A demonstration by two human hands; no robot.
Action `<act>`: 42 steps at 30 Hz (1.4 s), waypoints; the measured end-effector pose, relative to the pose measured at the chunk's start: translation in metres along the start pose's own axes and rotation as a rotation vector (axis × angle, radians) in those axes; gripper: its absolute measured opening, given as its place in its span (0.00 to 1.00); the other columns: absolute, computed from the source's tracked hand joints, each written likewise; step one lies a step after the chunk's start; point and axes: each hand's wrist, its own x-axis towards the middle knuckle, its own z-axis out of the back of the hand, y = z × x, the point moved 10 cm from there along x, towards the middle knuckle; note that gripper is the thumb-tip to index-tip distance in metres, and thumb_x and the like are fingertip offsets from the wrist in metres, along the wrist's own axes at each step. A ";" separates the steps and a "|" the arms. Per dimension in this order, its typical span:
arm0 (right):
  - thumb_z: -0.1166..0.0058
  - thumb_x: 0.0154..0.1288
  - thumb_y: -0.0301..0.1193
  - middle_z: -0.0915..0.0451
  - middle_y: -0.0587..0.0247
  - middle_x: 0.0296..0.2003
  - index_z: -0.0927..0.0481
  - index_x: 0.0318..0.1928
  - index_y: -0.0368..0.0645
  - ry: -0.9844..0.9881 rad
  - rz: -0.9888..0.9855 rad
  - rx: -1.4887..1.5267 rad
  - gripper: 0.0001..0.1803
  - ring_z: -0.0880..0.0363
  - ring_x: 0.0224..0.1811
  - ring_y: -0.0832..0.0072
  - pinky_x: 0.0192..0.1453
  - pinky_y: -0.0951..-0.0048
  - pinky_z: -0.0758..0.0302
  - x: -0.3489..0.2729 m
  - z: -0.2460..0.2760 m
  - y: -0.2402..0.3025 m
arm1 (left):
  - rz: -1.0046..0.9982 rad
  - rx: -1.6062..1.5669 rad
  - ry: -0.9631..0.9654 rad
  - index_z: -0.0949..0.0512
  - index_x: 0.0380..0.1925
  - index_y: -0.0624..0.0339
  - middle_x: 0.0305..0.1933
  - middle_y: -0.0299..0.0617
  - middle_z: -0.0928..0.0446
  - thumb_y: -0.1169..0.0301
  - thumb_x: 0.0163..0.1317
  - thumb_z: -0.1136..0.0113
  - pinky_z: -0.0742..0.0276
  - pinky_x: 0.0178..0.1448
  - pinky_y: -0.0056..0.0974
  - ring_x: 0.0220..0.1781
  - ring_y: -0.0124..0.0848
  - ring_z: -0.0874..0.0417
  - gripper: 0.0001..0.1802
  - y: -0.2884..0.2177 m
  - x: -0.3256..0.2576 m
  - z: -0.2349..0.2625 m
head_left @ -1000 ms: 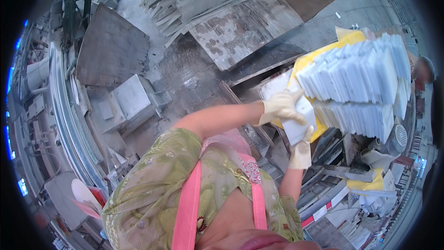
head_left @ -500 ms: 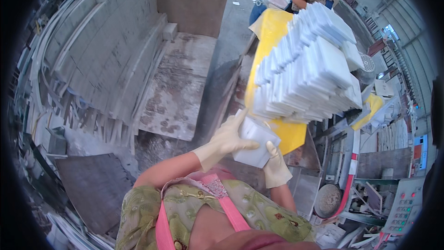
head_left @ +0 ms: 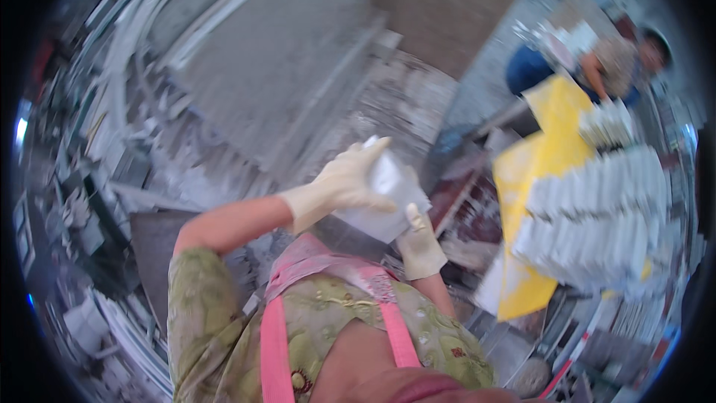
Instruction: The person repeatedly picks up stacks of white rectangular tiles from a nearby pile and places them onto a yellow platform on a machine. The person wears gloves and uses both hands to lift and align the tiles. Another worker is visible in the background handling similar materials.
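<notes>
In front of my chest I hold a small stack of white square tiles (head_left: 388, 192), tilted; motion blur hides how many pieces it has. My left hand (head_left: 344, 183), in a cream rubber glove, grips its left side with the thumb across the face. My right hand (head_left: 420, 245), gloved alike, clasps the lower right edge, thumb on the face and the other fingers hidden. Over to the right, apart from my hands, rows of similar white tiles (head_left: 589, 194) stand on a yellow sheet (head_left: 531, 172).
Long grey stone slabs (head_left: 276, 60) lean at the left and ahead. A stained board (head_left: 406, 97) lies beyond my hands, below an upright brown board (head_left: 447, 7). At the far right another person (head_left: 615, 67) bends near the tile rows. A dark panel (head_left: 156, 254) lies left.
My view has swung left, so the tile rows and yellow sheet now sit farther right. Both hands still hold the white tiles, now away from the rows. The other person bends lower.
</notes>
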 end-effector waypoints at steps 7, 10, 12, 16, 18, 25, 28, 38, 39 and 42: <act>0.30 0.59 0.59 0.45 0.54 0.78 0.60 0.82 0.46 0.043 0.239 -0.186 0.66 0.41 0.79 0.59 0.81 0.54 0.39 0.137 -0.120 -0.009 | -0.239 0.271 -0.165 0.41 0.77 0.53 0.59 0.60 0.29 0.48 0.32 0.21 0.24 0.63 0.51 0.61 0.58 0.24 0.68 0.012 0.002 0.196; 0.27 0.55 0.60 0.45 0.53 0.78 0.62 0.82 0.47 0.044 0.332 -0.213 0.70 0.42 0.79 0.59 0.81 0.53 0.39 0.183 -0.153 -0.002 | -0.319 0.292 -0.195 0.41 0.77 0.54 0.57 0.59 0.29 0.50 0.32 0.20 0.25 0.62 0.51 0.59 0.58 0.24 0.67 0.007 -0.003 0.256; 0.27 0.55 0.60 0.44 0.54 0.77 0.63 0.82 0.47 0.115 0.442 -0.260 0.70 0.41 0.79 0.60 0.80 0.53 0.37 0.218 -0.173 0.007 | -0.391 0.320 -0.226 0.40 0.76 0.55 0.56 0.59 0.29 0.51 0.32 0.19 0.25 0.60 0.51 0.58 0.58 0.24 0.67 0.005 -0.004 0.289; 0.23 0.46 0.63 0.44 0.51 0.76 0.68 0.82 0.46 0.092 0.427 -0.345 0.79 0.40 0.78 0.57 0.78 0.52 0.34 0.270 -0.175 -0.002 | -0.492 0.362 -0.287 0.40 0.76 0.56 0.55 0.58 0.29 0.50 0.34 0.17 0.24 0.59 0.51 0.55 0.58 0.23 0.66 0.013 0.005 0.332; 0.22 0.45 0.62 0.43 0.51 0.76 0.68 0.82 0.46 0.149 0.533 -0.318 0.80 0.38 0.77 0.58 0.77 0.53 0.33 0.304 -0.184 -0.007 | -0.479 0.413 -0.303 0.39 0.75 0.55 0.55 0.59 0.29 0.51 0.34 0.17 0.24 0.57 0.51 0.54 0.58 0.23 0.65 0.022 0.017 0.351; 0.18 0.44 0.56 0.38 0.56 0.74 0.63 0.81 0.48 0.190 0.566 -0.213 0.77 0.32 0.73 0.63 0.75 0.58 0.28 0.422 -0.189 -0.014 | -0.431 0.780 -0.317 0.37 0.74 0.53 0.59 0.64 0.30 0.55 0.34 0.21 0.23 0.61 0.53 0.56 0.61 0.22 0.61 0.024 0.094 0.412; 0.22 0.47 0.59 0.36 0.56 0.72 0.57 0.80 0.47 0.215 0.542 -0.225 0.71 0.31 0.72 0.62 0.73 0.58 0.27 0.472 -0.186 -0.001 | -0.414 0.942 -0.317 0.35 0.73 0.47 0.61 0.66 0.31 0.56 0.33 0.19 0.23 0.63 0.53 0.58 0.62 0.22 0.60 0.022 0.138 0.433; 0.26 0.44 0.64 0.37 0.47 0.70 0.49 0.78 0.37 -0.242 0.825 -1.100 0.71 0.43 0.76 0.50 0.80 0.52 0.41 0.572 -0.157 -0.003 | -0.298 1.100 -0.108 0.35 0.72 0.45 0.71 0.59 0.36 0.65 0.27 0.19 0.22 0.63 0.52 0.61 0.58 0.23 0.62 0.061 0.254 0.480; 0.23 0.42 0.61 0.39 0.46 0.72 0.52 0.79 0.35 -0.245 0.792 -1.173 0.74 0.47 0.78 0.49 0.82 0.53 0.44 0.578 -0.155 -0.008 | -0.327 1.135 -0.100 0.34 0.71 0.45 0.68 0.60 0.34 0.63 0.29 0.19 0.21 0.60 0.52 0.58 0.57 0.21 0.60 0.062 0.260 0.480; 0.19 0.43 0.51 0.49 0.41 0.78 0.55 0.80 0.35 -0.261 0.660 -1.010 0.73 0.51 0.82 0.47 0.83 0.55 0.47 0.590 -0.140 -0.017 | -0.412 1.186 -0.068 0.33 0.70 0.44 0.65 0.61 0.32 0.59 0.32 0.19 0.20 0.57 0.52 0.53 0.56 0.19 0.57 0.066 0.274 0.479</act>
